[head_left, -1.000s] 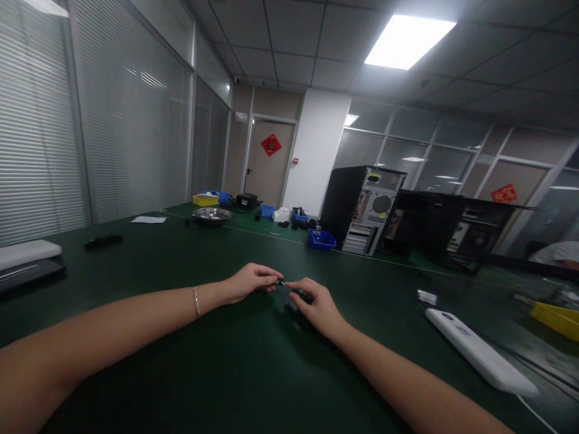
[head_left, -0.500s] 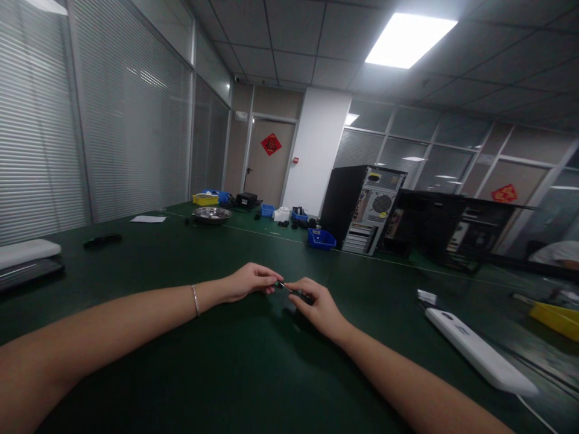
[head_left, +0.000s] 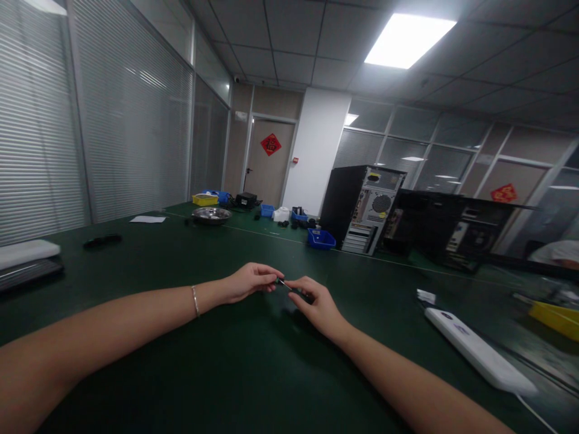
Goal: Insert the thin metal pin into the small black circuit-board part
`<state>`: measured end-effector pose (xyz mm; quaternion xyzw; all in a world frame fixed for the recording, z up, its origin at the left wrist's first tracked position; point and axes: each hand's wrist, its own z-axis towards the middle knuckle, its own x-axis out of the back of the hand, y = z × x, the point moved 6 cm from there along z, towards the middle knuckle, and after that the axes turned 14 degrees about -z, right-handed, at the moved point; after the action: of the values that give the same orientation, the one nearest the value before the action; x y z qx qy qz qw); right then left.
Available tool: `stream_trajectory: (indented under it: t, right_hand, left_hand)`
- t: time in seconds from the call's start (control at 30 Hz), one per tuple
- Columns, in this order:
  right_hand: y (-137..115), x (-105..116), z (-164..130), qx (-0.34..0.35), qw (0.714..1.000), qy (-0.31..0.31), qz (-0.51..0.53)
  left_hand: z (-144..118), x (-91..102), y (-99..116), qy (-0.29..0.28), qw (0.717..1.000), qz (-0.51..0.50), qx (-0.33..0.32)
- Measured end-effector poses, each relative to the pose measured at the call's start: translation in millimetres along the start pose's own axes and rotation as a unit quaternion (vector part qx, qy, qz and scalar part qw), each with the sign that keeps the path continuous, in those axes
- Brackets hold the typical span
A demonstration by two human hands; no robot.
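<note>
My left hand (head_left: 248, 282) is closed in a pinch on a small dark part (head_left: 278, 281) with a bit of green on it, too small to name. My right hand (head_left: 319, 306) is closed around a slim tool that looks like a small screwdriver (head_left: 286, 286). Its thin metal shaft points left and its tip meets the small part or lies right beside it. The dark handle is mostly hidden in the palm. Both hands are just above the green tabletop (head_left: 217, 367), near the middle of the view.
A white power strip (head_left: 479, 349) lies at the right, and a yellow tray (head_left: 556, 319) beyond it. Black computer towers (head_left: 362, 208) stand at the back, beside a blue bin (head_left: 321, 239). A metal bowl (head_left: 211, 216) sits back left, a black object (head_left: 102, 240) nearer.
Both hands stay nearly in place. The small part has turned slightly between the left fingers, and more of its green shows.
</note>
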<state>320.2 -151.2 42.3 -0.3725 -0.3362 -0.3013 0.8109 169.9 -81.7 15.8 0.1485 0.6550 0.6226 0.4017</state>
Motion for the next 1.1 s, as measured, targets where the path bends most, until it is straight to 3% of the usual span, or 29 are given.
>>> stream_trajectory:
  t: [0.6,0.87,1.1]
  right_hand:
    - [0,2,1,-0.017,1.000,-0.007,-0.022]
    - [1,1,0,-0.020,1.000,-0.004,-0.017]
    - [-1,3,0,-0.019,1.000,-0.005,-0.015]
  left_hand:
    - [5,11.9,1,0.109,0.986,-0.118,-0.053]
    - [8,25.5,0,0.152,0.983,-0.062,-0.083]
    - [7,19.1,7,0.106,0.989,0.024,-0.098]
